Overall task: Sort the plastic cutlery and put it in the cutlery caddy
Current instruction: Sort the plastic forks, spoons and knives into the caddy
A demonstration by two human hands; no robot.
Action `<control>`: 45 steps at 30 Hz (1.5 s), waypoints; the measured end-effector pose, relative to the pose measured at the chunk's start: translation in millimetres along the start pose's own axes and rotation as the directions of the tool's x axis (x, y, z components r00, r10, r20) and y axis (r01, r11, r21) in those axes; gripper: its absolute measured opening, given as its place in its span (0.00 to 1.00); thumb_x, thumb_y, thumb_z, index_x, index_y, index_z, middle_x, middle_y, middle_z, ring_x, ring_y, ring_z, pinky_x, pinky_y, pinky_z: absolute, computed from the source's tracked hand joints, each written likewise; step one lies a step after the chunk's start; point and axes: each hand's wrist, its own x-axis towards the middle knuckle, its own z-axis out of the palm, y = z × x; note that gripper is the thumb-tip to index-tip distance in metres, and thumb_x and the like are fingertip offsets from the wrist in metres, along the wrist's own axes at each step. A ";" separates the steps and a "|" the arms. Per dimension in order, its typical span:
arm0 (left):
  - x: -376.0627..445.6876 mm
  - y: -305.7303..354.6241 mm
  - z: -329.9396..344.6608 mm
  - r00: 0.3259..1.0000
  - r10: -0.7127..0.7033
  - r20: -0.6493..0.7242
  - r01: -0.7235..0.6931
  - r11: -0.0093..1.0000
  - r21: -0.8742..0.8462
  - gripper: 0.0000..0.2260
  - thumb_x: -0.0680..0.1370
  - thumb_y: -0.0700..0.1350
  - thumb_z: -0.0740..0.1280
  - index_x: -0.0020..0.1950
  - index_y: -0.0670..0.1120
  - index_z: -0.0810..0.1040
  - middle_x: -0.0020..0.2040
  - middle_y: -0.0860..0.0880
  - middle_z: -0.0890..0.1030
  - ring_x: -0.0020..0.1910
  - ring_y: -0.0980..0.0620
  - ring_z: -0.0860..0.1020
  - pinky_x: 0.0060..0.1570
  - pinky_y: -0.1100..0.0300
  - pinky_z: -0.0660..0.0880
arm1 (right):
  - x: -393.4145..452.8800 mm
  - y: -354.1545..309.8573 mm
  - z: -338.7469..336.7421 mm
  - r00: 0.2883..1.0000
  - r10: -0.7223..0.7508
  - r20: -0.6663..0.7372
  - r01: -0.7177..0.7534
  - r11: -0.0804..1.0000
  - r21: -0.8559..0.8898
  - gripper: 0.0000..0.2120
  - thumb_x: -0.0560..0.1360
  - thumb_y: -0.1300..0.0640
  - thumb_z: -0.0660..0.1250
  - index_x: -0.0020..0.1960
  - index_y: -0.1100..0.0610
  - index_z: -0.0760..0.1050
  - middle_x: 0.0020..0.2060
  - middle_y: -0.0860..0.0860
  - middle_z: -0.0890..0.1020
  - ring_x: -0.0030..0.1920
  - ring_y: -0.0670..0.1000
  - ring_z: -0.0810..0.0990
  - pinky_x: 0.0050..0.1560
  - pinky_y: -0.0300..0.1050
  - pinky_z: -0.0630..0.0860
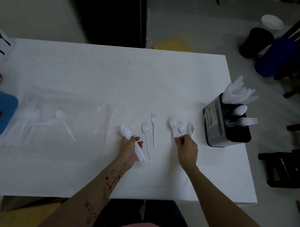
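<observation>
On a white bench (113, 74), the left hand (130, 149) grips stacked spoons (128, 132); the right hand (187, 147) pinches forks (176, 127) near the cutlery caddy (216, 126). Two forks (149, 135) lie between the hands.

The table (113, 74) is covered by a white surface. At left lies a clear plastic bag (60, 120) containing white cutlery. Two forks (149, 135) lie side by side at centre. A cutlery caddy (218, 126) stands at the right edge. A blue object (3, 111), possibly a device, sits at the far left edge.
</observation>
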 end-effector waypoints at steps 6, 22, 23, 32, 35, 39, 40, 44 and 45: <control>4.1 -1.2 -1.6 0.995 -0.030 0.100 0.026 0.999 0.044 0.06 0.82 0.40 0.60 0.56 0.38 0.70 0.42 0.46 0.75 0.40 0.50 0.74 0.51 0.55 0.74 | -7.2 -4.3 4.3 0.999 0.038 0.011 -0.038 0.997 0.060 0.12 0.76 0.51 0.70 0.51 0.58 0.73 0.44 0.52 0.79 0.44 0.53 0.79 0.45 0.43 0.73; -52.0 45.1 127.5 0.739 0.140 0.659 -0.517 0.745 0.421 0.11 0.82 0.44 0.59 0.62 0.45 0.75 0.50 0.52 0.81 0.54 0.56 0.79 0.50 0.66 0.73 | 18.1 -56.1 -135.1 0.955 -0.290 -0.063 0.287 0.849 0.444 0.18 0.74 0.51 0.73 0.63 0.50 0.77 0.52 0.45 0.82 0.47 0.42 0.82 0.48 0.43 0.81; -60.2 48.5 143.6 0.699 0.152 0.699 -0.568 0.712 0.413 0.11 0.82 0.44 0.59 0.63 0.45 0.75 0.51 0.52 0.81 0.53 0.58 0.79 0.49 0.68 0.74 | 21.7 -59.9 -151.7 0.950 -0.302 -0.086 0.306 0.833 0.461 0.19 0.74 0.52 0.73 0.64 0.51 0.77 0.53 0.45 0.82 0.47 0.42 0.82 0.48 0.40 0.81; -96.0 52.5 266.5 0.534 0.267 0.803 -0.782 0.518 0.348 0.10 0.77 0.48 0.65 0.54 0.44 0.79 0.53 0.45 0.82 0.53 0.48 0.80 0.57 0.49 0.76 | 56.9 -44.8 -260.3 0.882 -0.303 -0.361 0.442 0.796 0.413 0.07 0.76 0.55 0.71 0.53 0.50 0.82 0.44 0.42 0.85 0.42 0.42 0.82 0.42 0.31 0.77; -99.9 42.6 289.5 0.557 0.321 0.766 -0.773 0.537 0.337 0.07 0.76 0.45 0.67 0.39 0.49 0.77 0.40 0.47 0.77 0.40 0.50 0.76 0.42 0.56 0.73 | 68.9 -32.3 -270.3 0.865 -0.299 -0.403 0.460 0.794 0.397 0.07 0.75 0.56 0.71 0.53 0.50 0.82 0.45 0.43 0.84 0.43 0.44 0.81 0.44 0.33 0.77; -92.1 21.0 300.2 0.605 0.346 0.717 -0.748 0.556 0.363 0.10 0.76 0.45 0.68 0.35 0.47 0.74 0.37 0.49 0.75 0.38 0.51 0.75 0.39 0.59 0.69 | 80.2 -17.0 -267.6 0.872 -0.304 -0.383 0.450 0.805 0.387 0.07 0.75 0.58 0.71 0.53 0.52 0.83 0.47 0.43 0.84 0.44 0.43 0.81 0.45 0.33 0.77; -89.9 15.3 300.0 0.615 0.349 0.707 -0.738 0.569 0.362 0.07 0.76 0.46 0.68 0.40 0.46 0.77 0.40 0.47 0.79 0.41 0.50 0.77 0.42 0.58 0.71 | 82.2 -12.9 -265.0 0.875 -0.317 -0.367 0.450 0.811 0.374 0.07 0.75 0.58 0.71 0.53 0.52 0.83 0.47 0.44 0.84 0.44 0.43 0.81 0.45 0.33 0.77; -80.3 -1.7 296.8 0.677 0.404 0.614 -0.712 0.570 0.410 0.07 0.75 0.46 0.70 0.51 0.47 0.83 0.46 0.49 0.84 0.47 0.51 0.81 0.43 0.66 0.74 | 89.5 1.5 -252.7 0.874 -0.369 -0.315 0.460 0.839 0.292 0.08 0.74 0.59 0.72 0.53 0.52 0.83 0.47 0.44 0.85 0.44 0.42 0.81 0.46 0.30 0.76; -78.2 -4.3 296.0 0.685 0.409 0.603 -0.713 0.548 0.438 0.06 0.75 0.46 0.70 0.50 0.47 0.83 0.44 0.49 0.84 0.46 0.51 0.81 0.42 0.66 0.74 | 92.2 4.4 -249.8 0.877 -0.374 -0.302 0.456 0.846 0.276 0.08 0.74 0.59 0.72 0.53 0.53 0.83 0.46 0.45 0.85 0.44 0.42 0.81 0.45 0.28 0.75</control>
